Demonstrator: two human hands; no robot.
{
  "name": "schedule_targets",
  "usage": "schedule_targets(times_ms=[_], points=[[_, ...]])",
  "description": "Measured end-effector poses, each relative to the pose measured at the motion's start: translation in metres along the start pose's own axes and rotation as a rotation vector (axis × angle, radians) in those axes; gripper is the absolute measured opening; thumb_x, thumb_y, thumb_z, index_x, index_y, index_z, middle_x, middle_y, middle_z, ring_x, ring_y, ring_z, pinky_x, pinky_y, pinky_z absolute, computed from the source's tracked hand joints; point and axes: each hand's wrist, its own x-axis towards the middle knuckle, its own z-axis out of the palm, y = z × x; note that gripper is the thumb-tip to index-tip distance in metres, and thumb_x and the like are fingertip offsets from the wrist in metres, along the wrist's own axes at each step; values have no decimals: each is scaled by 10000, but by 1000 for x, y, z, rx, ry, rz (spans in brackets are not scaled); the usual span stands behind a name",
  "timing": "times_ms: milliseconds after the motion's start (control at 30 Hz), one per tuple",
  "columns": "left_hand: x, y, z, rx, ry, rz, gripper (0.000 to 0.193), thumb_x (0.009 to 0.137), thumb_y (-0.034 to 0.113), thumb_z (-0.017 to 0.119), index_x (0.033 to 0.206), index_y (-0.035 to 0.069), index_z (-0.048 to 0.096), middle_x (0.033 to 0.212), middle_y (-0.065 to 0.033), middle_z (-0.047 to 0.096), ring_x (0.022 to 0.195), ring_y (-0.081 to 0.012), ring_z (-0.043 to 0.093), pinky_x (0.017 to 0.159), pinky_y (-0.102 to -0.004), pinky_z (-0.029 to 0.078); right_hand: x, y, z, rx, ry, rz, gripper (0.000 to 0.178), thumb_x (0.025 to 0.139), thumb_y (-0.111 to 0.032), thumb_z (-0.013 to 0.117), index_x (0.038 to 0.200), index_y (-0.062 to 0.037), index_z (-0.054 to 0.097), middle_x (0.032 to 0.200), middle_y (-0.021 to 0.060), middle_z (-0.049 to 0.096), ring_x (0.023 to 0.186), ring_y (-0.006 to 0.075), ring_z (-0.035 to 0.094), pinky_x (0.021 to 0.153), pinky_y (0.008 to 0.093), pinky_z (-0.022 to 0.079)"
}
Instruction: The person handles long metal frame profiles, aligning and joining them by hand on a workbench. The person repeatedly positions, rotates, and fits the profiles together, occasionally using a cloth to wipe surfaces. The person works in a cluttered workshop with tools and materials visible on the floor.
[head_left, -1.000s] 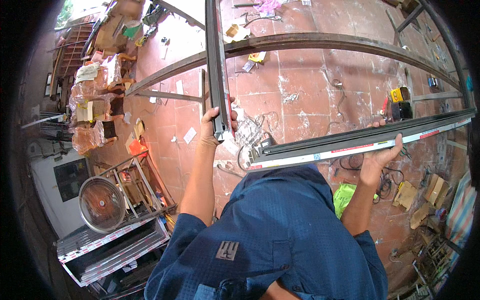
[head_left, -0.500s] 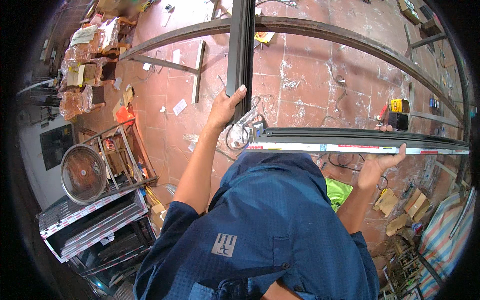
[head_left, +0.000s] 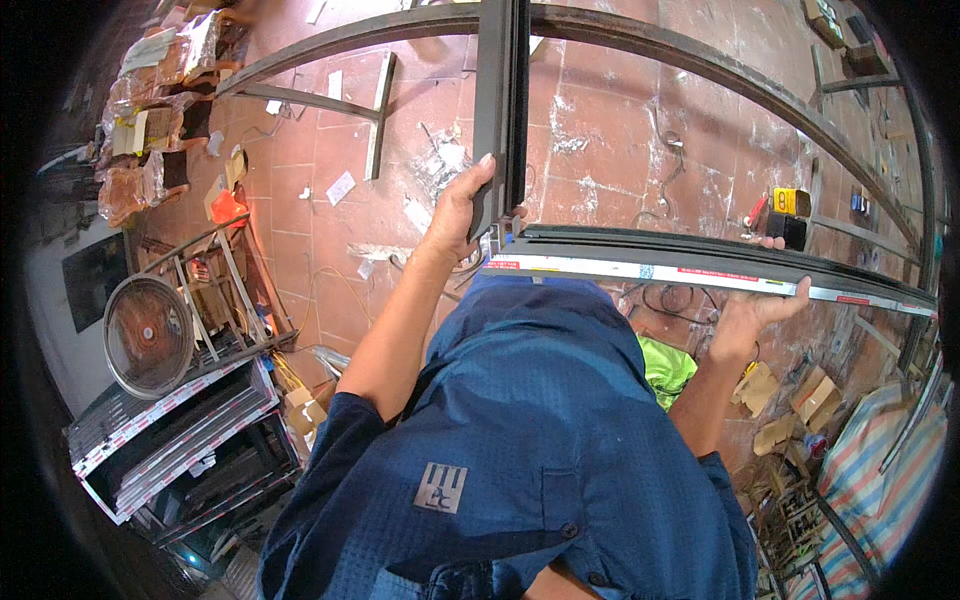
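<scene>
My left hand [head_left: 460, 212] is wrapped round the near end of a dark grey metal frame profile [head_left: 492, 110] that runs away from me. In my right hand [head_left: 762, 306] is a second dark profile [head_left: 650, 256], lying crosswise in front of my waist, with a white printed film strip along its near side. My right fingertips show over its far edge and the thumb lies along the near side. At the left end of the crosswise profile, the two pieces come together at a corner with a small light metal connector [head_left: 500, 240], partly hidden by my left hand.
A long rusty steel bar frame [head_left: 660, 42] spans the far side. Left are a round fan [head_left: 148, 336], stacked film-edged frames [head_left: 190, 430] and wrapped goods [head_left: 150, 130]. A yellow box [head_left: 790, 202], cardboard pieces [head_left: 815, 395] and a striped sheet [head_left: 870, 470] lie right.
The two profiles have come closer at the corner, narrowing the gap there. My left hand and its profile sit slightly further right relative to the crosswise piece. The whole view has shifted a little.
</scene>
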Motion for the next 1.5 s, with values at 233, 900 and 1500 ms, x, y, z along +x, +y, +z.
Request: schedule_targets(times_ms=[233,900,1500], points=[[1,0,-1,-30,-48,-23,525,1073,514,570,1224,18,648,998,-142,739,810,-299,784,727,-437,683,3,1,-8,-3,-5,6,713,800,-549,703,1174,57,667,1050,179,731,970,335,689,946,523,555],[-46,-21,-1,70,117,-102,569,1076,534,566,1343,35,626,1115,-119,729,938,-199,744,797,-350,637,6,11,0,-28,122,-12,741,810,-610,613,1081,75,693,933,209,743,875,364,724,839,483,606],[-57,-26,13,-268,351,155,447,1007,211,748,1359,-34,624,1154,-88,736,1047,-191,729,853,-357,618,-38,14,-8,45,75,68,721,818,-535,745,1251,33,650,1156,197,722,1116,346,703,1027,575,561]])
